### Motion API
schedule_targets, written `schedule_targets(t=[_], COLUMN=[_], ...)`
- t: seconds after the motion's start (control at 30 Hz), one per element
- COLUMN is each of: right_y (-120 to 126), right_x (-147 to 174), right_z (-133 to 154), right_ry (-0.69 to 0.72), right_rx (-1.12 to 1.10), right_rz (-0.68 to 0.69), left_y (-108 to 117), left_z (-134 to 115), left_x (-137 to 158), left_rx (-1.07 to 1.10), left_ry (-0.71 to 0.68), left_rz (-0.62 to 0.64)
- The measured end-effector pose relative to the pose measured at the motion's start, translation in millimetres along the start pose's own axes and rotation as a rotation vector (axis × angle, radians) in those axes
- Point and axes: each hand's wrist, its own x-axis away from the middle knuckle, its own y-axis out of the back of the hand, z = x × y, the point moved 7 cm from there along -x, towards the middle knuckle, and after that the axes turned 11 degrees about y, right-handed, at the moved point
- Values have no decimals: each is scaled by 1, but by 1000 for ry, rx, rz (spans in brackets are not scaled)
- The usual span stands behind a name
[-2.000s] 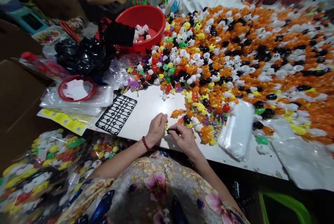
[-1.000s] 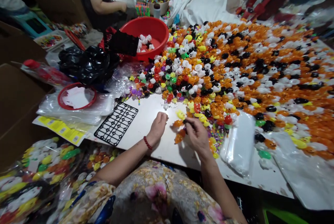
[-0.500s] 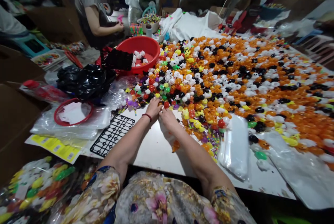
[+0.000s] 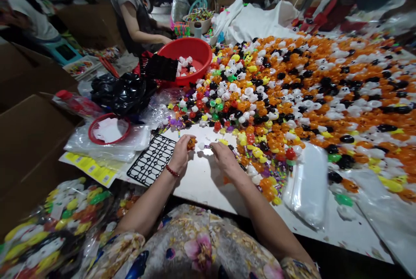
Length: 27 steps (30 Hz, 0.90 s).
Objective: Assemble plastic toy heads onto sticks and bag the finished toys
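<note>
I had a white table [image 4: 198,179] in the head view, its far and right parts buried under a heap [image 4: 299,92] of small plastic figures, mostly orange, white and black, with yellow, green, red and purple nearer the hands. Above the white strip at the near side, the left hand [image 4: 181,152] pinched an orange figure [image 4: 191,143] between thumb and fingers; the right hand [image 4: 223,157], just apart from it, pinched a small white-ended stick [image 4: 206,146], too small for me to make out further. A black grid [image 4: 152,160] lay flat just left of the left hand. Beyond it I saw crumpled clear film [image 4: 162,108], a black bag [image 4: 121,92], a red basket [image 4: 108,142] with white paper in it, and a red tub [image 4: 203,51] holding a few white pieces. A packet [image 4: 307,186] of clear plastic lay right of the heap's near end. Below the table's left end sat bagged figures [image 4: 73,203], beside a cardboard box [image 4: 35,144]. The room behind was dim and cluttered; a co-worker [image 4: 130,19] sat past the tub, and white cloth [image 4: 256,17] lay behind the heap.
</note>
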Motion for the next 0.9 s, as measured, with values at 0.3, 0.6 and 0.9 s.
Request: schedule_targets(t=[0.3,0.6,0.9], right_y=[37,47,22], right_x=[38,45,51], right_z=[12,24,34], right_ry=[-101,-95,-203], right_rx=[-381,-406,-535], right_rz=[-275,-223,-182], left_y=[-22,-35,-37], left_z=[8,14,18], left_x=[29,44,56], left_rx=[-176,-277,-516], left_ry=[-11,-14,-131], left_rz=[86,199,1])
